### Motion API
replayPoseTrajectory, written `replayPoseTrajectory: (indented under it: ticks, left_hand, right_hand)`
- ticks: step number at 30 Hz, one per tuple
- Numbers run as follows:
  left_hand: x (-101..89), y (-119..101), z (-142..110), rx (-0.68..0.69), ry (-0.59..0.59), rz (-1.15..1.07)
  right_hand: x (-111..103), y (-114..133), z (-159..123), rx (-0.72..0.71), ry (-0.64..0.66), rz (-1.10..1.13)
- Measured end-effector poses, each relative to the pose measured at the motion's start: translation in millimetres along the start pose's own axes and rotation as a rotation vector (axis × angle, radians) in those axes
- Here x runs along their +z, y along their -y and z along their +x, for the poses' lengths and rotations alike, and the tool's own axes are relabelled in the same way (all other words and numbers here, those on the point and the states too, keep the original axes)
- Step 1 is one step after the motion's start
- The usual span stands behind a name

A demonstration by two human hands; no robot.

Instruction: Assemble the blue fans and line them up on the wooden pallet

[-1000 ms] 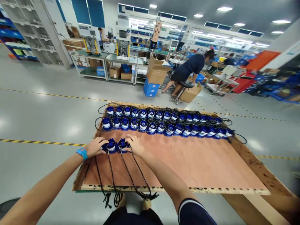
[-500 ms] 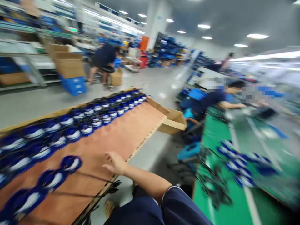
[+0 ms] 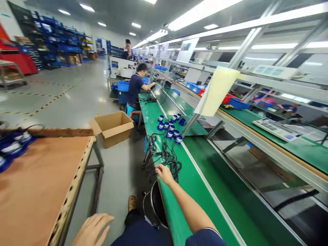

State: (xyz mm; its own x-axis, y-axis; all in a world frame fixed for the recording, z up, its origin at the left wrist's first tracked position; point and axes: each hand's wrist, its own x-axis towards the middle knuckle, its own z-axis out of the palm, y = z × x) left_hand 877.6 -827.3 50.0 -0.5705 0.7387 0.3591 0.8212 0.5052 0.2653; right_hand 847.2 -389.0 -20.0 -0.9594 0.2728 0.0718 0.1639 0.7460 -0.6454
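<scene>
Floor point(image 3: 115, 167) separates table edge point(image 3: 72, 188) from bench point(image 3: 188, 174); cables point(image 3: 167, 158) lie just beyond right hand point(image 3: 165, 174), grip unclear; left hand point(image 3: 92, 230) hangs open.

Right hand point(image 3: 165, 174) fingers curled, at the edge of the green tabletop point(image 3: 184, 201) by black cables point(image 3: 166, 155), contact unclear; blue-white units point(image 3: 171, 127) beyond. Our left hand point(image 3: 93, 229), fingers extended, hangs near the brown tabletop point(image 3: 48, 177). We see an open carton point(image 3: 116, 131) on the floor point(image 3: 115, 171), seated co-worker point(image 3: 135, 89) farther along.
</scene>
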Motion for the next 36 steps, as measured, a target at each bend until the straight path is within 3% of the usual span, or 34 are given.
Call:
replayPoseTrajectory:
  ticks: [4,8,14,19,23,28,32,36]
  left_hand:
    - [31.6,42,155,0.151,0.112,-0.046]
    - [74.6,74,306,0.224,0.140,-0.055]
    - [143.0,101,500,0.194,0.216,0.058]
    - [212.9,103,628,0.160,0.257,0.175]
    - [280.8,101,702,0.170,0.293,0.218]
    - [355.8,101,758,0.240,0.366,0.210]
    - [386.3,109,780,0.289,0.358,0.075]
    - [395.6,123,798,0.331,0.299,-0.049]
  right_hand:
    - [-79,-95,67,0.275,-0.200,-0.125]
    - [-132,-155,121,0.458,-0.285,-0.230]
    - [-161,-185,184,0.503,-0.325,-0.311]
    - [-179,-185,245,0.415,-0.317,-0.325]
    - [-190,-189,308,0.399,-0.293,-0.356]
    - [-182,-212,388,0.472,-0.217,-0.411]
    - [-165,-238,434,0.528,-0.115,-0.435]
    - [-153,-260,448,0.525,-0.026,-0.427]
